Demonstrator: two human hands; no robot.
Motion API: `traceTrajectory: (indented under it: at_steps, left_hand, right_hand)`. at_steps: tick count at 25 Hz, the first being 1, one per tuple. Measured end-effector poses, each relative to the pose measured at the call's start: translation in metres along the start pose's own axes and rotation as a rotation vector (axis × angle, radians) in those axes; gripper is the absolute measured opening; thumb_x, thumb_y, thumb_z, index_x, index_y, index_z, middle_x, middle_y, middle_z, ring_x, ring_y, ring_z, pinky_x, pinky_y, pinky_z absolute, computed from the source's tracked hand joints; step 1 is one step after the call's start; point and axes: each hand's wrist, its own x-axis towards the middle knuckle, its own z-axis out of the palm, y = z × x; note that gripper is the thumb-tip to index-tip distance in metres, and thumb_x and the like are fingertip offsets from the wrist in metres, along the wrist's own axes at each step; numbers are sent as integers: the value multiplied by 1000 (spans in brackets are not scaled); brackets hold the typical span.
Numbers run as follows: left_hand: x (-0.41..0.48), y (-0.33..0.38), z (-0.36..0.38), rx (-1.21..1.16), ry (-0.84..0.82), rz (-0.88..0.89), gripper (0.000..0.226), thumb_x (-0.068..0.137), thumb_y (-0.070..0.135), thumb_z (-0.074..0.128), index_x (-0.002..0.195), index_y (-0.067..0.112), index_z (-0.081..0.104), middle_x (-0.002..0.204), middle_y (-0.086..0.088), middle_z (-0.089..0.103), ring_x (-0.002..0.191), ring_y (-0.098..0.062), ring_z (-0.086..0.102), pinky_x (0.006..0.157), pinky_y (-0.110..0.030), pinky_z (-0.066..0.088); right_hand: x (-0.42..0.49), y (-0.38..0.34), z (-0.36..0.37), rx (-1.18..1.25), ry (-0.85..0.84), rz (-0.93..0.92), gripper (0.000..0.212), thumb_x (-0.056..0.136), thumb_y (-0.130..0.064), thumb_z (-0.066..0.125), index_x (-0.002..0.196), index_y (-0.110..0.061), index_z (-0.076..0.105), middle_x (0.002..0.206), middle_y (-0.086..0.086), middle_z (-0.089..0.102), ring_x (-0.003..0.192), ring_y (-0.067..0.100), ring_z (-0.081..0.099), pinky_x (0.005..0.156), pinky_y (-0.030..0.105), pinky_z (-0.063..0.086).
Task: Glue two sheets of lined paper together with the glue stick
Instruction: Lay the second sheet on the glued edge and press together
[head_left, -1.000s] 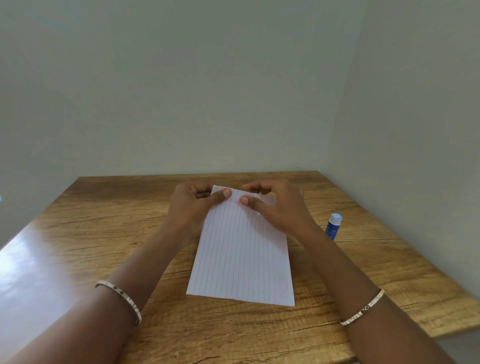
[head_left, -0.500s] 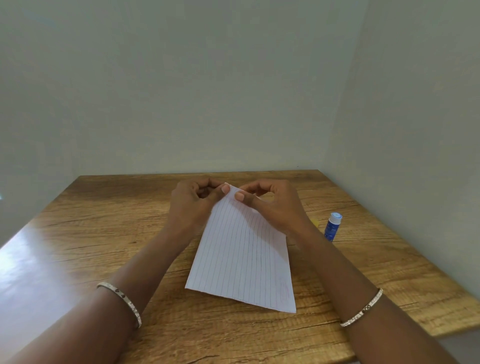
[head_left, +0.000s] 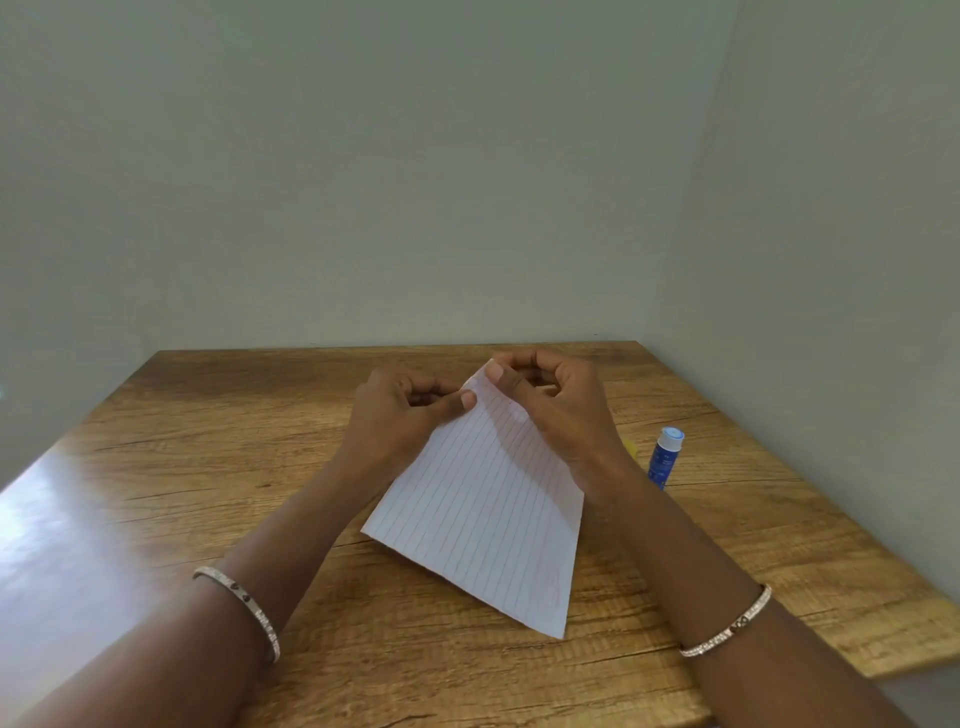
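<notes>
Being light, limp and crease-prone, the white lined paper sheet (head_left: 488, 499) is judged best taken by an edge; its raised far edge is pinched by left hand (head_left: 400, 410) and right hand (head_left: 561, 405) above the brown wooden table (head_left: 208, 441).

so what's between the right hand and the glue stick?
In the head view, mostly bare table between right hand and glue stick; a small yellow thing peeks past the wrist, unidentifiable.

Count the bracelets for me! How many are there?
2. The left-wrist bracelet is at the lower left; the right-wrist bracelet is at the lower right. None seems hidden.
</notes>
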Motion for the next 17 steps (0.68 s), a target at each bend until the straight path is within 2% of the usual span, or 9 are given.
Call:
traceTrajectory:
  at_steps: [2,6,9,13,15,17]
  left_hand:
    - [-2,1,2,7,-23,16,14,85,30,77,95,21,81,82,4,80,72,-8,75,61,-19,58]
    - [-1,2,7,50,-88,34,20,89,28,73,105,17,79,91,2,80,80,-9,76,72,-26,60]
    - [0,-1,7,168,-122,35,18,88,33,74,100,20,80,86,5,79,73,-3,74,61,-13,53]
    - [2,-3,3,218,-127,76,12,88,34,75,93,25,81,78,13,77,69,2,71,55,-8,48]
    - [3,-2,0,210,-137,105,9,87,34,75,90,27,80,74,17,76,68,4,71,55,-8,49]
    - [4,-3,-1,228,-154,127,10,88,35,73,91,28,80,75,17,76,68,5,71,57,-8,51]
  right_hand:
    - [-1,-1,3,-27,-8,-34,17,85,-42,77,89,-26,79,90,-15,76,86,-6,65,71,16,41]
    - [2,1,4,-71,97,-66,12,88,-33,76,84,-21,77,82,-12,73,78,-12,60,69,16,38]
    - [4,2,0,-71,148,-13,14,89,-38,72,84,-25,74,83,-13,70,79,-14,59,67,18,39]
    - [3,1,-6,-1,-6,24,18,81,-44,80,91,-30,75,91,-13,75,83,-3,68,66,14,48]
    - [2,-1,-5,-8,-66,42,19,76,-44,84,85,-29,77,86,-15,77,76,0,70,64,20,51]
    - [2,-2,-4,-50,-43,41,15,76,-41,85,75,-29,76,74,-15,75,67,-2,68,62,23,50]
